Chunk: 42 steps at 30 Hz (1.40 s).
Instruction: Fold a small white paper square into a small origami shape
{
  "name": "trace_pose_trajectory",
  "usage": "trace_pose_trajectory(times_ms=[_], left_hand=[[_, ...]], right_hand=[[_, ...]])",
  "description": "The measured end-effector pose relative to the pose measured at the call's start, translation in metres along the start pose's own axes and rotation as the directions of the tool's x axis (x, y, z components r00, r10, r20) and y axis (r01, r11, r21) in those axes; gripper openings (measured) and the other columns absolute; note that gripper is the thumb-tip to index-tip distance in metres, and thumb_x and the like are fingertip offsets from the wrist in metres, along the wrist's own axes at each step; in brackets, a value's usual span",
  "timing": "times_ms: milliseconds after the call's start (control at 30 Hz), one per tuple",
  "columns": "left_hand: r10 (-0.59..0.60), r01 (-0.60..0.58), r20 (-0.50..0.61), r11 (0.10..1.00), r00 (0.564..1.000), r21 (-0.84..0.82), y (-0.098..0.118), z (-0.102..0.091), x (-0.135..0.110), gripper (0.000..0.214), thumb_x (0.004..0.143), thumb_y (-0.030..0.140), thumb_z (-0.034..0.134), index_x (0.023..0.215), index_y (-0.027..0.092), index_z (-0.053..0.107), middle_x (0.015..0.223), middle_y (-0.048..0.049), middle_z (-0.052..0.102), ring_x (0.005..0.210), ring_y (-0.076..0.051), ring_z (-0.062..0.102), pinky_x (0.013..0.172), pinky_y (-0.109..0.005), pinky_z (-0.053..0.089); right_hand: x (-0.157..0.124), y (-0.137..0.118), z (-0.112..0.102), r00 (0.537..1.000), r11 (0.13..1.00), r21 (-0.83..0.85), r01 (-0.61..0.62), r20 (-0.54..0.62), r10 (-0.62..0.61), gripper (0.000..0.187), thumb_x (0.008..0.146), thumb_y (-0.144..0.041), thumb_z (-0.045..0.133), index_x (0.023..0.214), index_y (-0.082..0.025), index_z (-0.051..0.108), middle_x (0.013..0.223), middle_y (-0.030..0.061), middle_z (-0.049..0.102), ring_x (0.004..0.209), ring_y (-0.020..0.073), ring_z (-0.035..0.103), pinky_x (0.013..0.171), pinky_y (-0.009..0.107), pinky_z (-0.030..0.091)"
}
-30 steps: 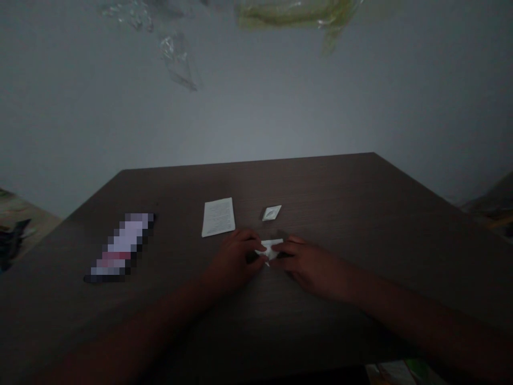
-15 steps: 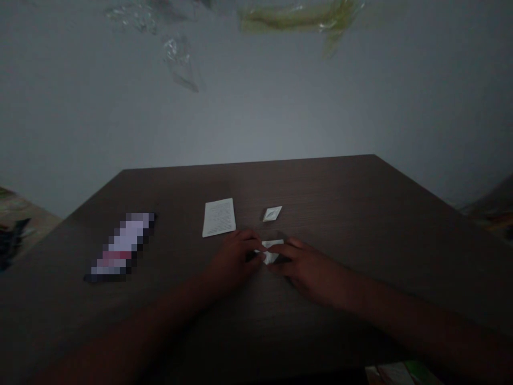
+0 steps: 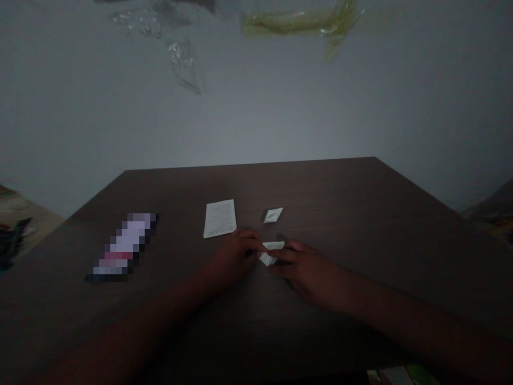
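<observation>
A small white folded paper [image 3: 268, 259] lies on the dark wooden table between my two hands. My left hand [image 3: 235, 255] reaches it from the left, its index finger touching the paper's middle and its other fingers curled. From the right, my right hand [image 3: 312, 270] grips the paper, with fingers above and thumb at its near side. The fingertips of both hands meet over the paper and hide part of it. Just beyond it lies a second small folded paper [image 3: 273, 215], diamond-shaped. A printed paper sheet [image 3: 220, 218] rests flat beyond my left hand.
A phone-like slab with a pixelated screen [image 3: 122, 246] lies at the left of the table [image 3: 340, 198]. A pale wall [image 3: 280, 117] with peeling clear and yellow tape [image 3: 296, 24] rises behind the far edge. Clutter shows on the floor at both sides.
The left thumb has drawn back from the paper's near part, baring more of its lower left. The right index finger has shifted slightly down across the paper.
</observation>
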<state>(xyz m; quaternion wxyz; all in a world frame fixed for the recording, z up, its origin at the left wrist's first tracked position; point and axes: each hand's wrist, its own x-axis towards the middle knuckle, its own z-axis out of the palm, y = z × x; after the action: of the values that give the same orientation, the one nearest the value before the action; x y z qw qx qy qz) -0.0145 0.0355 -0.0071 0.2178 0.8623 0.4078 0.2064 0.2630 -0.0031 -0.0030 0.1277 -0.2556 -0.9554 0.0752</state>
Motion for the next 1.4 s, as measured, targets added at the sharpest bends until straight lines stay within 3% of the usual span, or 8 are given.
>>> trace_pose_trajectory(times_ms=[200,367,500,767,933,1067,1200,1400], left_hand=[[0.017,-0.018,0.034,1.0,0.999,0.011,-0.002,-0.007,0.001,0.055,0.094,-0.011,0.064,0.117,0.029,0.094,0.129,-0.0042,0.088,0.125,-0.027,0.082,0.116,-0.042,0.065],[0.015,-0.016,0.054,1.0,0.998,0.015,0.001,-0.013,0.0,0.061,0.096,-0.015,0.055,0.121,0.026,0.092,0.135,-0.0053,0.087,0.126,-0.024,0.081,0.117,-0.042,0.065],[0.005,-0.011,0.094,0.998,0.996,0.069,0.005,-0.012,-0.001,0.061,0.091,-0.016,0.06,0.123,0.026,0.092,0.135,-0.0043,0.086,0.129,-0.026,0.079,0.119,-0.043,0.063],[-0.086,0.052,0.108,0.958,0.99,0.281,0.038,-0.011,-0.003,0.01,0.106,0.022,0.088,0.116,0.024,0.09,0.126,-0.0062,0.085,0.124,-0.032,0.078,0.118,-0.053,0.059],[-0.078,0.039,0.116,0.951,0.99,0.307,0.044,-0.012,-0.005,0.017,0.104,0.032,0.096,0.115,0.021,0.088,0.133,-0.008,0.084,0.132,-0.035,0.076,0.121,-0.054,0.056],[-0.062,0.024,0.145,0.967,0.987,0.253,0.033,-0.013,-0.003,0.012,0.108,0.023,0.086,0.12,0.024,0.089,0.132,-0.0065,0.084,0.131,-0.033,0.076,0.117,-0.052,0.058],[-0.049,0.013,0.151,0.972,0.987,0.235,0.023,-0.013,-0.001,0.038,0.103,0.001,0.072,0.127,0.025,0.089,0.137,-0.0062,0.084,0.136,-0.03,0.075,0.12,-0.049,0.058],[-0.114,0.066,0.166,0.96,0.98,0.273,0.028,-0.013,0.0,0.042,0.1,0.0,0.073,0.127,0.027,0.09,0.138,-0.0051,0.085,0.137,-0.031,0.076,0.119,-0.048,0.058]], right_hand=[[0.0,0.002,-0.002,1.0,0.998,0.057,-0.027,-0.001,0.027,0.037,0.108,-0.006,0.072,0.139,-0.018,0.088,0.159,0.0173,0.082,0.144,0.0312,0.077,0.125,0.049,0.06],[0.001,0.01,0.001,0.997,0.993,0.099,-0.07,-0.019,0.072,0.031,0.108,-0.003,0.068,0.123,-0.018,0.09,0.139,0.0132,0.09,0.128,0.0297,0.083,0.126,0.049,0.061],[0.001,0.011,0.002,0.994,0.992,0.091,-0.088,-0.059,0.094,0.03,0.107,-0.003,0.067,0.12,-0.021,0.087,0.126,0.0111,0.091,0.117,0.0288,0.084,0.12,0.048,0.065],[0.001,0.011,0.006,0.989,0.988,0.115,-0.099,-0.096,0.11,0.032,0.107,-0.003,0.065,0.125,-0.021,0.084,0.124,0.0116,0.088,0.116,0.0284,0.082,0.118,0.05,0.065],[0.002,0.011,0.004,0.987,0.983,0.137,-0.123,-0.083,0.135,0.028,0.107,-0.004,0.066,0.121,-0.02,0.084,0.12,0.0122,0.086,0.113,0.0297,0.08,0.11,0.049,0.066],[0.001,0.01,0.0,0.989,0.981,0.145,-0.128,-0.056,0.138,0.032,0.108,-0.003,0.064,0.126,-0.02,0.083,0.127,0.0123,0.086,0.119,0.03,0.079,0.113,0.05,0.066],[0.0,0.012,0.003,0.992,0.989,0.11,-0.095,-0.071,0.104,0.031,0.109,-0.004,0.064,0.127,-0.021,0.082,0.127,0.0122,0.086,0.12,0.0297,0.079,0.116,0.051,0.065],[0.0,0.011,0.006,0.993,0.995,0.076,-0.072,-0.084,0.079,0.03,0.106,-0.003,0.066,0.126,-0.019,0.082,0.126,0.0136,0.086,0.118,0.0303,0.079,0.116,0.051,0.066]])
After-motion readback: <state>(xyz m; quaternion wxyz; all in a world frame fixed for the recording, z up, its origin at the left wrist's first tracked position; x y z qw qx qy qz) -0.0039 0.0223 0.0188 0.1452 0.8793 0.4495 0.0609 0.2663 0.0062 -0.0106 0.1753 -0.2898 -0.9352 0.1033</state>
